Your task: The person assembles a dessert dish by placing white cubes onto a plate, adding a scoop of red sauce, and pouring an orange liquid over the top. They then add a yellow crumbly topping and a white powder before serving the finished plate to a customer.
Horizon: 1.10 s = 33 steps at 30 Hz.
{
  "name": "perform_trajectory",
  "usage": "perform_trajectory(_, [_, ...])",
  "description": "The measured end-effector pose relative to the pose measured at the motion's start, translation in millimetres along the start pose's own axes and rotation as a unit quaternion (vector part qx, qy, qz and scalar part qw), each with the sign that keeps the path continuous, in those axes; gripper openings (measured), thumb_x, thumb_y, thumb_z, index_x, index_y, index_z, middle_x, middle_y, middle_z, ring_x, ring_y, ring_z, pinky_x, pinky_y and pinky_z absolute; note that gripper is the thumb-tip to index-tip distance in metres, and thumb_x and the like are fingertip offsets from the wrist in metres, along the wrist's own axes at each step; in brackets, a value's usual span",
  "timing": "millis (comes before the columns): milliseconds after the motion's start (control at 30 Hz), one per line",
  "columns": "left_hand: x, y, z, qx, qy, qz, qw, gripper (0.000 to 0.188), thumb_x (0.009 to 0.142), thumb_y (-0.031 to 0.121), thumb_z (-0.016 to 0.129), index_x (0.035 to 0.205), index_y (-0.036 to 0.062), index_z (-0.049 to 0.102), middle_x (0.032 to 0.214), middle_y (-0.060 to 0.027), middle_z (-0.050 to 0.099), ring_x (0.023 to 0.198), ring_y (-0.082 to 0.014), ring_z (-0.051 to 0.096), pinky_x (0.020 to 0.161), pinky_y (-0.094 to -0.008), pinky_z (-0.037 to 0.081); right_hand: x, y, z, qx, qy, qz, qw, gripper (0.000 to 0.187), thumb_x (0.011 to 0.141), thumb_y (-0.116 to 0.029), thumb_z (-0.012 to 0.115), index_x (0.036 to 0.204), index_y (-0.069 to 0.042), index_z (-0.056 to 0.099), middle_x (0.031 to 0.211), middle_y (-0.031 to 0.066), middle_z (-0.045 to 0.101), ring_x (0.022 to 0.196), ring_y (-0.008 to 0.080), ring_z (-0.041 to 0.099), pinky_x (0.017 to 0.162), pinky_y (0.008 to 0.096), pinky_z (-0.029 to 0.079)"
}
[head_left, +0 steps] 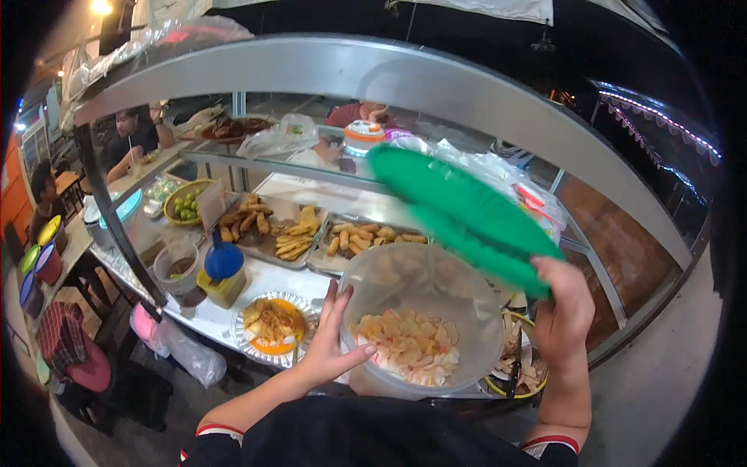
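— How far along is the person?
— The green lid [467,218] is already off, gripped in the right hand [564,311], fingers closed on its edge. The tub [420,319] of crackers [408,346] stands open on the near counter [264,276].
— And the left hand [331,346]?
— Fingers spread against the tub's wall, steadying it; no crackers taken out yet.

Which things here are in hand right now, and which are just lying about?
In hand: clear tub of crackers, steadied by left hand; green lid, lifted by right hand.

Lying about: plate of fried food, trays of fritters, basket of limes, blue funnel.
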<state>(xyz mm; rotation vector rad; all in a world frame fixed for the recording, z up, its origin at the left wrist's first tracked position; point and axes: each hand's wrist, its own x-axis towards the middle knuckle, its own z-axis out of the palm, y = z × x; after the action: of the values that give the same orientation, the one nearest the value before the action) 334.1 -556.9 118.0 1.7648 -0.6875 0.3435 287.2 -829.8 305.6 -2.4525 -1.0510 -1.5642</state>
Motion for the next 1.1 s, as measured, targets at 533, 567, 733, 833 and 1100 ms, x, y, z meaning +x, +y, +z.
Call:
perform_trajectory(533, [-92.8, -58.9, -80.0, -0.090, 0.408, -0.200, 0.886, 0.054, 0.085, 0.011, 0.051, 0.134, 0.0046, 0.028, 0.136, -0.0134, 0.029, 0.129, -0.0239, 0.024, 0.103, -0.0355, 0.020, 7.9, 66.0, 136.8, 0.043, -0.266, 0.019, 0.963, 0.049, 0.071, -0.005, 0.060, 0.119, -0.005, 0.046, 0.122, 0.0162, 0.045, 0.112, 0.0327, 0.043, 0.095, 0.0390, 0.033])
perform_trajectory(567, [-108.5, -73.1, -86.7, -0.084, 0.446, -0.227, 0.862, 0.055, 0.085, 0.011, 0.051, 0.134, 0.0041, 0.028, 0.135, -0.0141, 0.031, 0.126, -0.0237, 0.028, 0.102, -0.0347, 0.022, 2.4, 47.4, 146.1, 0.143, -0.340, 0.036, 0.929, 0.050, 0.072, -0.008, 0.062, 0.119, -0.004, 0.045, 0.122, 0.0161, 0.045, 0.112, 0.0318, 0.043, 0.096, 0.0388, 0.033])
perform_trajectory(733, [-141.5, -122.5, -74.2, -0.184, 0.477, -0.376, 0.773, 0.061, 0.082, 0.008, 0.053, 0.134, -0.0009, 0.022, 0.124, -0.0145, 0.042, 0.110, -0.0200, 0.043, 0.092, -0.0290, 0.035, -83.2, -20.9, 229.4, 0.337, -0.600, -0.032, 0.725, 0.062, 0.073, -0.045, 0.062, 0.115, -0.001, 0.048, 0.119, 0.0204, 0.047, 0.114, 0.0353, 0.042, 0.095, 0.0385, 0.035])
perform_trajectory(833, [-148.0, -141.1, -64.0, -0.241, 0.450, -0.422, 0.750, 0.065, 0.079, 0.007, 0.055, 0.135, 0.0003, 0.021, 0.125, -0.0128, 0.041, 0.106, -0.0191, 0.046, 0.085, -0.0303, 0.041, -133.7, -36.5, 291.6, 0.389, -0.627, -0.067, 0.672, 0.058, 0.072, -0.050, 0.061, 0.111, -0.007, 0.054, 0.119, 0.0218, 0.047, 0.113, 0.0369, 0.042, 0.094, 0.0410, 0.035])
perform_trajectory(1100, [-161.0, -144.2, -91.4, -0.321, 0.402, -0.453, 0.728, 0.046, 0.082, 0.008, 0.052, 0.126, 0.0033, 0.037, 0.095, -0.0078, 0.058, 0.081, -0.0162, 0.060, 0.069, -0.0284, 0.050, -89.4, -64.6, 255.2, 0.321, -0.594, -0.198, 0.711, 0.034, 0.075, -0.036, 0.062, 0.095, -0.009, 0.062, 0.098, 0.0176, 0.059, 0.093, 0.0287, 0.055, 0.083, 0.0401, 0.041])
